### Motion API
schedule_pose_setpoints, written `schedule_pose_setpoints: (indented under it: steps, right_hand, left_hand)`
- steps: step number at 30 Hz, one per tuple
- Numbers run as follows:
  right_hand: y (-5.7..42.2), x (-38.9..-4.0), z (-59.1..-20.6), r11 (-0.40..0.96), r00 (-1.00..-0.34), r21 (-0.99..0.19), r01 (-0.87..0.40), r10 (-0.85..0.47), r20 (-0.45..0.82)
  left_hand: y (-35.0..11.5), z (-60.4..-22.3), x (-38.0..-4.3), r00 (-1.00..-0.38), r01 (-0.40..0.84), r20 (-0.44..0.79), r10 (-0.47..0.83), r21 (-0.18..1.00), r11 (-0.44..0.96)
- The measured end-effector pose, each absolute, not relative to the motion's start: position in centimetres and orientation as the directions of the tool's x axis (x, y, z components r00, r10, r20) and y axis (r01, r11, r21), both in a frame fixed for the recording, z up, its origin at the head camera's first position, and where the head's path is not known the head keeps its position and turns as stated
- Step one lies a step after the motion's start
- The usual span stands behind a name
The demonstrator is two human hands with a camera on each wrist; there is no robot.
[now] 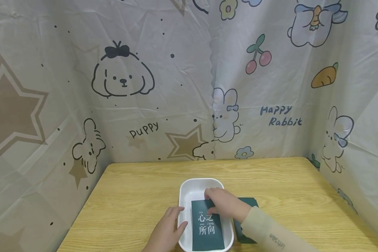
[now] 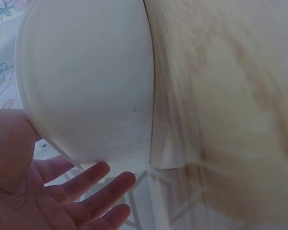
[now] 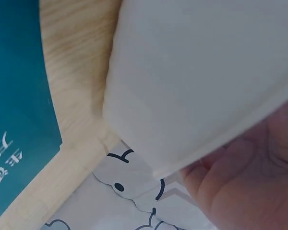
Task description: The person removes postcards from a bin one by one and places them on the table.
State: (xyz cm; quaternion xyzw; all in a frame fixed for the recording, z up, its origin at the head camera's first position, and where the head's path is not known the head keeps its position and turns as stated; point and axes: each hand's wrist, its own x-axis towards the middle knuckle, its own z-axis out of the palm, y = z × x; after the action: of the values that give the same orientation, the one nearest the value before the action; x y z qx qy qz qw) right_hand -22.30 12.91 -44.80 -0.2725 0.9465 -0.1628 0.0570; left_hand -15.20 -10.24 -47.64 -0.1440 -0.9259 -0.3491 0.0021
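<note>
A white rectangular tray (image 1: 185,193) sits on the table, with a dark green card (image 1: 206,240) printed in white characters inside it. My right hand (image 1: 225,203) reaches over the tray from the right and pinches the card near its far right corner, thumb on the printed face. On the left side my left hand (image 1: 167,226) rests at the tray's rim with thumb and fingers spread. In the left wrist view, several fingers (image 2: 98,191) lie loose outside the tray wall. The right wrist view shows my right hand (image 3: 254,187) with its fingertips hidden behind the tray wall.
More dark green cards (image 1: 248,202) lie in a pile on the table right of the tray, partly under my right forearm. The wood-grain table (image 1: 138,189) meets patterned curtains (image 1: 163,105) at its back and sides.
</note>
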Motion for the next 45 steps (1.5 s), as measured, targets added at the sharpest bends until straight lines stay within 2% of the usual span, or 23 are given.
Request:
schedule_pose_setpoints:
  steps: [13, 22, 33, 40, 45]
  right_hand:
    - [13.8, -22.4, -43.8, 0.727, -0.832, -0.441, -0.527, -0.548, 0.092]
    - [14.5, -22.5, -43.6, 0.721, -0.842, -0.477, -0.503, -0.534, 0.081]
    - [15.1, -22.7, -43.8, 0.702, -0.848, -0.527, -0.479, -0.525, 0.07]
    - [15.4, -22.7, -44.1, 0.648, -0.833, -0.578, -0.497, -0.543, 0.106]
    - [15.6, -22.5, -43.8, 0.596, -0.833, -0.645, -0.478, -0.541, 0.118]
  left_hand:
    - [-10.1, -47.6, -15.1, -0.96, 0.267, 0.114, 0.254, 0.632, 0.727]
    - [-10.0, -47.3, -15.1, -0.971, 0.221, 0.072, 0.23, 0.645, 0.732]
    - [-10.0, -47.7, -15.2, -0.968, 0.232, 0.084, 0.235, 0.648, 0.725]
    - [-10.1, -47.5, -15.2, -0.969, 0.217, 0.059, 0.24, 0.669, 0.711]
    - [-10.1, -47.7, -15.3, -0.965, 0.242, 0.092, 0.245, 0.672, 0.7]
